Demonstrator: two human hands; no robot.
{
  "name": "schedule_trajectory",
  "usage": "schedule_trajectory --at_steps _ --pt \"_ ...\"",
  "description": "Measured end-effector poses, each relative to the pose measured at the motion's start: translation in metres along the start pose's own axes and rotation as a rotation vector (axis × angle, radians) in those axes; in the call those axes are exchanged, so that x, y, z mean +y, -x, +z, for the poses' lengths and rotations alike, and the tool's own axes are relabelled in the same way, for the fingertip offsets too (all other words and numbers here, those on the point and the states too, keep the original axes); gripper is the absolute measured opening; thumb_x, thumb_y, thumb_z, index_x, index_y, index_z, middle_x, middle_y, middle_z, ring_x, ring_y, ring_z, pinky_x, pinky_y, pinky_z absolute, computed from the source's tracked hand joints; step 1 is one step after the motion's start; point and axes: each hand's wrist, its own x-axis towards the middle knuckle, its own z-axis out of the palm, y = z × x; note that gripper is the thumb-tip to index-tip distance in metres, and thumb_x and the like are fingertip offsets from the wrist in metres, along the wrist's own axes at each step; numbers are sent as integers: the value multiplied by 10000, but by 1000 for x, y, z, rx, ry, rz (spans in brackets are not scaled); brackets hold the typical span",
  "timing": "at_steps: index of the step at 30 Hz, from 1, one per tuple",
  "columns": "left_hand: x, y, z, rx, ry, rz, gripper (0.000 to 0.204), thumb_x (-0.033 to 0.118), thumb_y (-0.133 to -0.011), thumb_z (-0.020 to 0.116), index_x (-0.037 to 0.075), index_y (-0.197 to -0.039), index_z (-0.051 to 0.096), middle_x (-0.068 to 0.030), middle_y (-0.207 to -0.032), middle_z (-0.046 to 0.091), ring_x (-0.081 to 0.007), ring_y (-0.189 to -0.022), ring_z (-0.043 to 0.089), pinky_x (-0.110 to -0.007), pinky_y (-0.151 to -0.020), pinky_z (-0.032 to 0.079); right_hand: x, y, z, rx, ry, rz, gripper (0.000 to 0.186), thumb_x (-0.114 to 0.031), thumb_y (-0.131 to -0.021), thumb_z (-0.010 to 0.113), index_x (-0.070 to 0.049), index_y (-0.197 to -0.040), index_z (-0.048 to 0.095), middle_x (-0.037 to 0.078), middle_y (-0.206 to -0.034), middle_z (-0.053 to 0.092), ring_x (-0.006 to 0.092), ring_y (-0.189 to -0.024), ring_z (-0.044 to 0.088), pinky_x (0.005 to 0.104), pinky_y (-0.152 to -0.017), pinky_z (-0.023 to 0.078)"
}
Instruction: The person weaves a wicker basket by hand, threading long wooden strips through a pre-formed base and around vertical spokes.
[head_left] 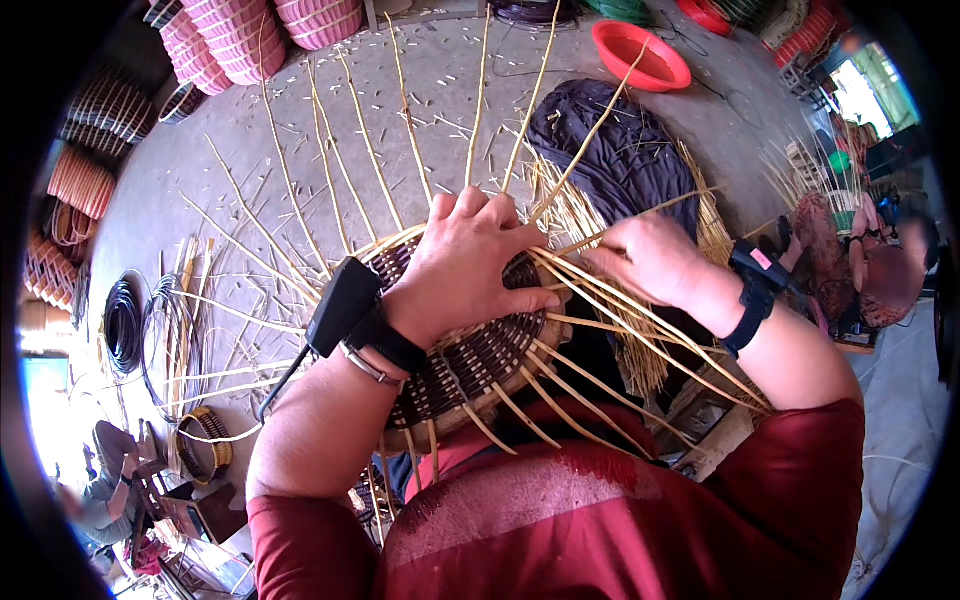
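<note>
A round woven basket base [478,352] in dark brown and pale strands lies in front of my body, with long pale rods fanning out all around its rim. My left hand [468,258] presses on it, fingers curled over the far edge and thumb stretched to the right. At the right rim, my right hand [645,258] is closed in a pinch around a pale rod [682,203], whose end sticks out beyond the knuckles. Several bent rods [655,325] run from beside that hand toward my right arm. My fingertips are partly hidden.
A dark cloth [610,140] covers a bundle of pale rods at the far right. Beyond it sits a red basin [640,56]. Stacked pink baskets [230,40] stand far left, a black coil [123,322] at left. Other people [885,265] sit at both sides.
</note>
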Motion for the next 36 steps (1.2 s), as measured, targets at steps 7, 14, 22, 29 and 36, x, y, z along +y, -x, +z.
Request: schedule_trajectory --at_steps 7,14,22,29,36 --pt "4 -1 1 4 36 32 648 649 -794 785 191 -1251 753 -86 -1146 622 -317 -1170 527 -472 -1097 357 34 4 8 -464 -597 369 385 -376 -1034 652 -14 -1118 756 75 -935 752 174 -852 663 330 -787 537" --pt "-1 2 2 34 6 27 654 684 -795 761 201 -1236 759 -90 -1139 611 -317 -1186 520 -471 -1100 358 -9 28 -27 -63 120 -184 333 -141 -965 663 -141 -1297 688 180 -947 757 378 -804 732 449 -734 600" --pt "4 0 1 47 116 85 526 599 -752 829 193 -1083 791 -69 -1097 611 -299 -1175 519 -458 -1091 359 -53 78 4 -188 -626 202 408 -83 -1075 504 12 -1471 533 101 -1207 680 146 -1021 637 283 -893 527" --pt "-4 1 9 124 104 104 614 646 -691 837 176 -1084 797 -71 -1095 623 -303 -1160 526 -447 -1076 368 -86 84 19 -125 -819 224 448 -165 -1119 476 36 -1520 467 1 -866 570 68 -713 491 248 -628 439" --pt "-37 20 -24 198 404 -3 702 602 -924 718 63 -1370 659 -138 -1349 607 -310 -1316 526 -475 -1140 405 -52 82 50 -93 -746 -44 474 -77 -1099 411 63 -1552 399 224 -1555 494 290 -1483 439 381 -1235 319"
